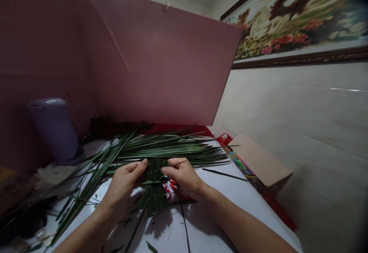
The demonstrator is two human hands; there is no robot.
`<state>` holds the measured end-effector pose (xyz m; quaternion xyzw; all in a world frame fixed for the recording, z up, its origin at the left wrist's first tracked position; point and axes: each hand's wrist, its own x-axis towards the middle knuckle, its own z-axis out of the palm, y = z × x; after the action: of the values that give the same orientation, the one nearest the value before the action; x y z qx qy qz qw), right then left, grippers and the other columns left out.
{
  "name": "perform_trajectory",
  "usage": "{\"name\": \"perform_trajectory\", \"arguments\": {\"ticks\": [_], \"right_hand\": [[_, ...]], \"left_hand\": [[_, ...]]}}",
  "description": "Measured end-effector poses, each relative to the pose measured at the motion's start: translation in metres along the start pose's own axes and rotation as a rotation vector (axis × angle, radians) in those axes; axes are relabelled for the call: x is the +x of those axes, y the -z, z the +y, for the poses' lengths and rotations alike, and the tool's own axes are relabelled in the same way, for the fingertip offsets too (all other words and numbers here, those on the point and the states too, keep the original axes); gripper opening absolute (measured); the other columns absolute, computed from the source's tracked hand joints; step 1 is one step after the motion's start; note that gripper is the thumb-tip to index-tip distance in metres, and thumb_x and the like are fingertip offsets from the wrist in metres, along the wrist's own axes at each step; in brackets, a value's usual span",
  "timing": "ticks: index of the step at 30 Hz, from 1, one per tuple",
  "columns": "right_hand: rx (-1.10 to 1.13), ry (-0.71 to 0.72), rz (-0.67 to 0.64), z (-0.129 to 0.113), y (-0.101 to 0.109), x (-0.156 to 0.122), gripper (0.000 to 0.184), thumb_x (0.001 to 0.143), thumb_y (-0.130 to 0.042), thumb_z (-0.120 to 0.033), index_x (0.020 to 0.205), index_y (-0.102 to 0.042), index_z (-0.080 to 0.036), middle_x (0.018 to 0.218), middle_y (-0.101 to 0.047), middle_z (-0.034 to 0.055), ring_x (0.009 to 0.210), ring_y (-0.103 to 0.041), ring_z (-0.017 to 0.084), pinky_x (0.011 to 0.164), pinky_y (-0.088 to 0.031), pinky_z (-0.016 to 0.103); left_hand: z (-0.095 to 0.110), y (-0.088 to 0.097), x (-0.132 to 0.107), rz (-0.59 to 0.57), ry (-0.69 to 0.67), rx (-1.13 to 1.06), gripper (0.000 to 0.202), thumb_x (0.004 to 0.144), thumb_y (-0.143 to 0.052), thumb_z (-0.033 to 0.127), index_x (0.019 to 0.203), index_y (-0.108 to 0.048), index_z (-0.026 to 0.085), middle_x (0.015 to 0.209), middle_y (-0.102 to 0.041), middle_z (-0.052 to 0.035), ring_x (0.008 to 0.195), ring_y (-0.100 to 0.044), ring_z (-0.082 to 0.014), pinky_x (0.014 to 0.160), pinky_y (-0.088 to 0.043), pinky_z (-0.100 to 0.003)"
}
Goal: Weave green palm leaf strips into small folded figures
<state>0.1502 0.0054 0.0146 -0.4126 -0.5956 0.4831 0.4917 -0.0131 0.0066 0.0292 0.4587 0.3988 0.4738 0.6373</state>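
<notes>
Between my two hands is a green woven leaf piece, pinched in at its middle and fanned out at its lower end. My left hand grips its upper left edge between thumb and fingers. On the opposite side my right hand pinches the upper right edge. Red-handled scissors lie on the white table just behind the piece, partly hidden by it and by my right hand. Past my hands, long green leaf strips are heaped across the table.
A purple pitcher-like container stands at the left beside crumpled white paper. Right of the white table is an open cardboard box with colourful items. Pink panels rise behind. Leaf scraps lie near the front.
</notes>
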Motion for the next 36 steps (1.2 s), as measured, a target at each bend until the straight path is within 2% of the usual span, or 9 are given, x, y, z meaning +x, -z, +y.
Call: {"name": "perform_trajectory", "arguments": {"ticks": [4, 7, 10, 16, 23, 26, 29, 32, 36], "right_hand": [[-0.040, 0.013, 0.001, -0.001, 0.003, 0.000, 0.031, 0.067, -0.059, -0.024, 0.047, -0.035, -0.018, 0.048, -0.027, -0.0072, 0.048, -0.022, 0.007, 0.045, -0.018, 0.022], [-0.061, 0.029, 0.014, -0.002, 0.004, 0.000, 0.031, 0.067, -0.059, -0.024, 0.048, -0.035, -0.018, 0.049, -0.028, -0.0068, 0.049, -0.024, 0.007, 0.045, -0.019, 0.022], [0.003, -0.015, -0.017, -0.008, 0.003, -0.002, 0.027, 0.065, -0.059, -0.022, 0.048, -0.038, -0.017, 0.050, -0.031, -0.0067, 0.049, -0.026, 0.007, 0.045, -0.019, 0.021], [0.111, -0.123, -0.063, -0.022, 0.005, -0.004, 0.018, 0.062, -0.059, -0.020, 0.050, -0.047, -0.015, 0.047, -0.036, -0.0081, 0.044, -0.026, 0.005, 0.043, -0.020, 0.020], [0.036, -0.073, -0.035, -0.017, 0.007, 0.000, 0.021, 0.065, -0.063, -0.030, 0.054, -0.053, -0.015, 0.045, -0.037, -0.0078, 0.043, -0.026, 0.005, 0.042, -0.020, 0.021], [0.008, 0.000, -0.008, -0.010, 0.003, -0.001, 0.024, 0.064, -0.066, -0.032, 0.054, -0.051, -0.015, 0.051, -0.042, -0.0061, 0.048, -0.032, 0.006, 0.045, -0.025, 0.021], [-0.013, 0.049, 0.031, -0.004, 0.000, -0.001, 0.021, 0.063, -0.064, -0.024, 0.052, -0.049, -0.015, 0.052, -0.042, -0.0061, 0.051, -0.034, 0.007, 0.048, -0.027, 0.021], [-0.016, 0.036, 0.033, -0.005, 0.001, -0.001, 0.021, 0.063, -0.060, -0.018, 0.050, -0.043, -0.016, 0.050, -0.036, -0.0072, 0.049, -0.029, 0.007, 0.046, -0.023, 0.020], [0.022, -0.020, 0.000, -0.013, 0.002, -0.001, 0.021, 0.063, -0.058, -0.019, 0.050, -0.041, -0.017, 0.047, -0.034, -0.0081, 0.046, -0.025, 0.006, 0.045, -0.020, 0.021]], "left_hand": [[-0.001, 0.002, -0.001, 0.009, -0.013, 0.031, 0.025, 0.067, -0.067, 0.039, 0.060, -0.065, 0.015, 0.054, -0.061, 0.0003, 0.054, -0.054, -0.0132, 0.058, -0.042, -0.025], [-0.001, 0.003, -0.001, -0.030, -0.013, 0.073, 0.021, 0.065, -0.070, 0.036, 0.062, -0.066, 0.015, 0.058, -0.063, -0.0007, 0.057, -0.056, -0.0144, 0.057, -0.042, -0.025], [-0.002, 0.003, -0.002, -0.071, -0.013, 0.074, 0.020, 0.063, -0.072, 0.033, 0.063, -0.067, 0.014, 0.061, -0.065, -0.0024, 0.058, -0.056, -0.0148, 0.058, -0.042, -0.026], [-0.003, 0.000, -0.002, 0.013, 0.002, 0.044, 0.024, 0.063, -0.073, 0.031, 0.053, -0.058, 0.015, 0.052, -0.059, 0.0021, 0.049, -0.050, -0.0094, 0.051, -0.038, -0.021], [-0.004, 0.002, 0.000, 0.073, 0.024, -0.001, 0.020, 0.058, -0.076, 0.029, 0.060, -0.062, 0.015, 0.055, -0.061, 0.0026, 0.049, -0.050, -0.0085, 0.047, -0.038, -0.019], [-0.006, 0.001, 0.001, 0.068, -0.002, 0.005, 0.019, 0.059, -0.076, 0.029, 0.061, -0.063, 0.014, 0.057, -0.063, 0.0012, 0.051, -0.053, -0.0099, 0.050, -0.041, -0.020], [-0.007, 0.000, 0.001, 0.055, -0.022, 0.005, 0.019, 0.060, -0.074, 0.030, 0.063, -0.065, 0.014, 0.058, -0.063, 0.0008, 0.052, -0.053, -0.0104, 0.053, -0.042, -0.021], [-0.005, -0.001, -0.001, 0.058, -0.013, 0.003, 0.019, 0.060, -0.075, 0.029, 0.059, -0.063, 0.015, 0.055, -0.061, 0.0018, 0.050, -0.052, -0.0093, 0.051, -0.041, -0.020], [0.000, -0.003, -0.004, 0.058, 0.013, 0.010, 0.020, 0.059, -0.075, 0.028, 0.054, -0.060, 0.015, 0.052, -0.059, 0.0031, 0.048, -0.050, -0.0081, 0.047, -0.038, -0.018]]}}
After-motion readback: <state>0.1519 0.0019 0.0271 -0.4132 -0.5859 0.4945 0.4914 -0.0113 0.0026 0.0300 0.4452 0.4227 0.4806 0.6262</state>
